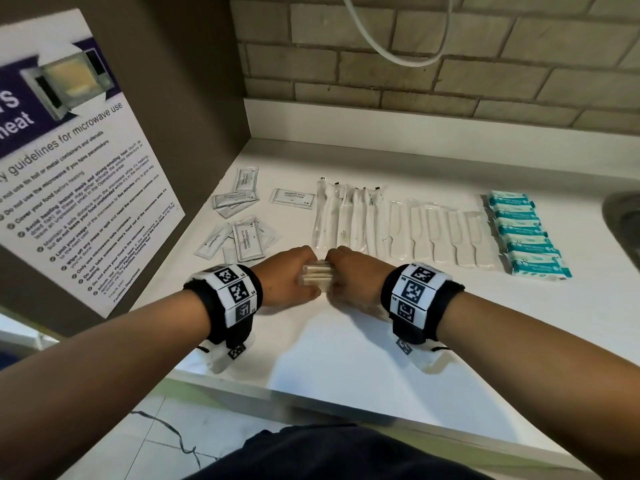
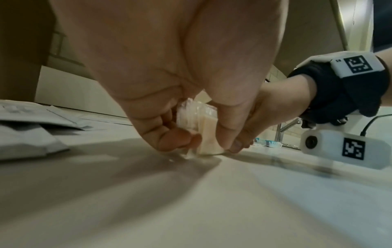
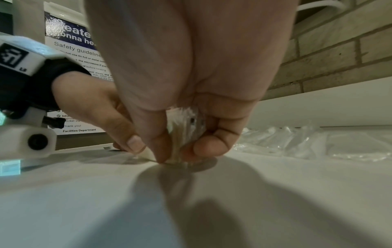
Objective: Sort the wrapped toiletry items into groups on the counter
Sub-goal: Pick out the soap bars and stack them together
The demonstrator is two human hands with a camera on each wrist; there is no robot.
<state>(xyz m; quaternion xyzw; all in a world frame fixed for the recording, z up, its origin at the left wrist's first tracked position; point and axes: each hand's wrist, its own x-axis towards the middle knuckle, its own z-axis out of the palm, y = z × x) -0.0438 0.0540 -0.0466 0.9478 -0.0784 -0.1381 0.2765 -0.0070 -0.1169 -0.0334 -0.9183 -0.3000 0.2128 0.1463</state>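
A small stack of clear-wrapped pale bars (image 1: 317, 276) stands on the white counter (image 1: 346, 348) between my two hands. My left hand (image 1: 287, 277) pinches its left end, thumb and fingers curled round it (image 2: 208, 134). My right hand (image 1: 349, 277) grips the right end the same way (image 3: 182, 134). Behind them lie sorted rows: wrapped toothbrushes (image 1: 346, 216), wrapped white combs (image 1: 440, 233) and teal-and-white packets (image 1: 526, 233). Shampoo sachets (image 1: 246, 216) lie loosely at the left.
A brown side panel with a microwave guidelines poster (image 1: 69, 168) closes the left side. A brick wall (image 1: 450, 64) with a white cable runs behind the counter. A sink edge (image 1: 623, 220) shows at the far right. The counter's front edge is near my body.
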